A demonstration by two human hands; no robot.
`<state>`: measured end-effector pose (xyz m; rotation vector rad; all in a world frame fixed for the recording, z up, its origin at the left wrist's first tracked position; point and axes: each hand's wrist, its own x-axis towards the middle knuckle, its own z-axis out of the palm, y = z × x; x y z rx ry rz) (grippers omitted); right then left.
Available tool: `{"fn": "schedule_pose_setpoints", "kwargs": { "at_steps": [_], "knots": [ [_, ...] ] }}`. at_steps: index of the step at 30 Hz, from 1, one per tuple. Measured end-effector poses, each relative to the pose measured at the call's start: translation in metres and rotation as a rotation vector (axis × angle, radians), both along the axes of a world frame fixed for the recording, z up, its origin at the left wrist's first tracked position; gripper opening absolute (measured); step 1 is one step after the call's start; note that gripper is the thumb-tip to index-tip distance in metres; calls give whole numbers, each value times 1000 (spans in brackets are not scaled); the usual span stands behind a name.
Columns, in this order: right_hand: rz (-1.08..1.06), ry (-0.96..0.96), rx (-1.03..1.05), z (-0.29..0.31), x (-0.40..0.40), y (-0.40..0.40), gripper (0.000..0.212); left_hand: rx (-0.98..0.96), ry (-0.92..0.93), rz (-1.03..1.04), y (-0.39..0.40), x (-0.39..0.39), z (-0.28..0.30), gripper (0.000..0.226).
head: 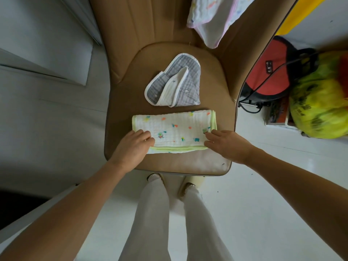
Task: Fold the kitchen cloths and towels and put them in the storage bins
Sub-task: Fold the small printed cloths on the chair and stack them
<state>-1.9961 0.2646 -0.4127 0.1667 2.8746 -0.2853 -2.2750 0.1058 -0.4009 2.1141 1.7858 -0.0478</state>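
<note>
A white cloth with coloured prints and a green border [175,129] lies folded into a long strip on the brown chair seat [212,95]. My left hand [131,146] rests on its left end, fingers curled at the cloth's edge. My right hand [226,144] lies on its right end, fingers reaching onto the fabric. Behind it sits a grey striped cloth with white trim [175,85], loosely folded. Another white and pink printed cloth [212,17] hangs over the chair back.
Right of the chair stand a red and black bag [267,72], a yellow-green plastic bag [320,110] and a black cable [250,108]. My legs in white trousers [156,213] stand at the seat's front edge. White floor [263,194] surrounds the chair.
</note>
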Motion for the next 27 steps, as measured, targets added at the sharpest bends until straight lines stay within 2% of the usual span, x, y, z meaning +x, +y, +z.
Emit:
{"fn": "schedule_pose_setpoints", "kwargs": {
  "at_steps": [5,8,10,11,13,15,16,20,22,24,27],
  "knots": [
    [-33,-76,14,3,-2,2,30,4,3,-35,1,0,-2,29],
    [-19,-239,-3,3,-8,0,29,-89,15,-67,-3,-1,-10,26],
    [-6,-365,-16,4,-17,0,18,-153,9,-113,-4,-3,-15,27],
    [-28,-367,-15,6,-23,-1,20,-152,-15,-124,-2,-2,-16,32],
    [-101,-163,0,13,-39,-3,24,-66,-104,-47,6,2,-16,40],
    [-208,97,3,7,-54,-9,16,89,-192,124,17,11,-14,36],
    [-260,183,-1,0,-61,-12,19,148,-217,218,21,18,-18,35],
    [-400,150,-80,-33,-86,-39,49,96,-369,612,22,45,-46,47],
    [-437,85,-98,-49,-88,-49,52,37,-216,586,14,54,-62,54],
    [-426,0,-53,-62,-84,-52,58,7,-12,438,3,58,-75,60],
    [-486,-55,26,-71,-70,-42,63,26,110,345,-3,50,-86,68]
  ]
}}
